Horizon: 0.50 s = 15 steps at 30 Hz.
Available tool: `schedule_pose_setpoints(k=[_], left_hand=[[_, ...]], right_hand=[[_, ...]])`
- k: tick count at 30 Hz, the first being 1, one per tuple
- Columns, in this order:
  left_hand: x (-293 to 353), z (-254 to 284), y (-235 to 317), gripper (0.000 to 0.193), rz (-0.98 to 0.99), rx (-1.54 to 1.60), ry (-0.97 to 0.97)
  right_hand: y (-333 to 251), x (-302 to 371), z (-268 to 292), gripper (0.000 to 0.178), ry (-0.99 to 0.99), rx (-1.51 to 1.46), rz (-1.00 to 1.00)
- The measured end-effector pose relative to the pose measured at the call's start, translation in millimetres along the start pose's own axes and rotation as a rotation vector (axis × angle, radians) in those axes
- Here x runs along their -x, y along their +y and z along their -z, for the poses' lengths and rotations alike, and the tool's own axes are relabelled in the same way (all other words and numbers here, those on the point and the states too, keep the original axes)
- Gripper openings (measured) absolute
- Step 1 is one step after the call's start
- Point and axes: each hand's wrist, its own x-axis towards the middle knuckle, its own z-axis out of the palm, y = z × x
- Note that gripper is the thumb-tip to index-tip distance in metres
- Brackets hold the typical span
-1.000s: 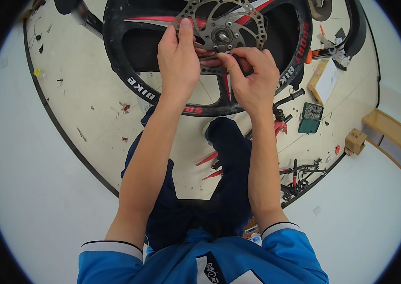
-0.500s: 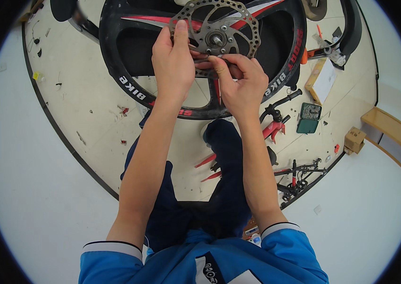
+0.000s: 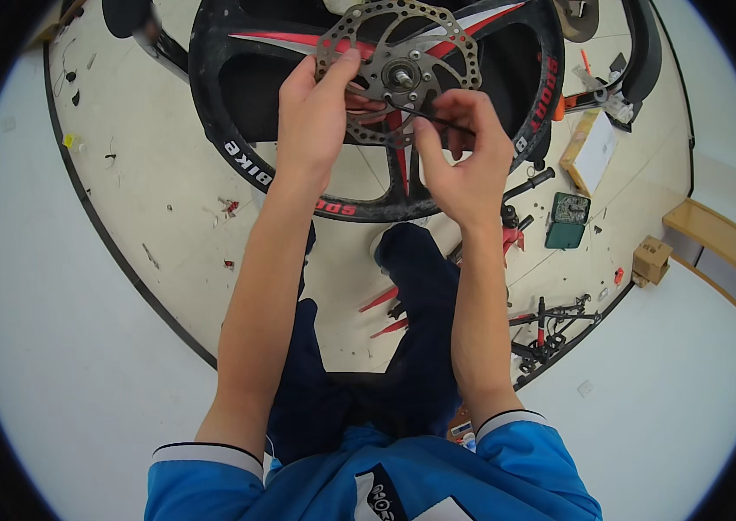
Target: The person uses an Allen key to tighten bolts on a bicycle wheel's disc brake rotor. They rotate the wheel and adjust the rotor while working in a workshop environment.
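Note:
A black three-spoke bicycle wheel with red and white markings lies before me at the top of the view. On its hub sits a perforated metal brake disc, with bolts around the axle. My left hand grips the disc's left side, thumb on top and fingers reaching underneath, partly hidden. Between the thumb and fingers of my right hand is a thin black hex key. Its far end meets a bolt at the disc's lower left, near the hub.
On the floor at right are a white-topped box, an open green case of small parts and a black bicycle frame. Red frame parts lie by my legs. A cardboard box stands further right; small scraps are scattered left.
My right hand has drawn back to the right and loosened its pinch, so the hex key now shows. The left thumb has slid slightly right, and the wheel has shifted a little right.

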Motion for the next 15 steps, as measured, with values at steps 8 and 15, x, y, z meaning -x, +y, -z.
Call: schedule_pose_setpoints(k=[8, 15], left_hand=[[-1.4, 1.7, -1.6, 0.026, 0.004, -0.027, -0.004], [-0.2, 1.1, 1.2, 0.026, -0.005, -0.058, 0.001]], right_hand=[[16.3, -1.2, 10.5, 0.018, -0.002, -0.004, 0.065], [19.1, 2.7, 29.6, 0.022, 0.091, 0.173, 0.114]])
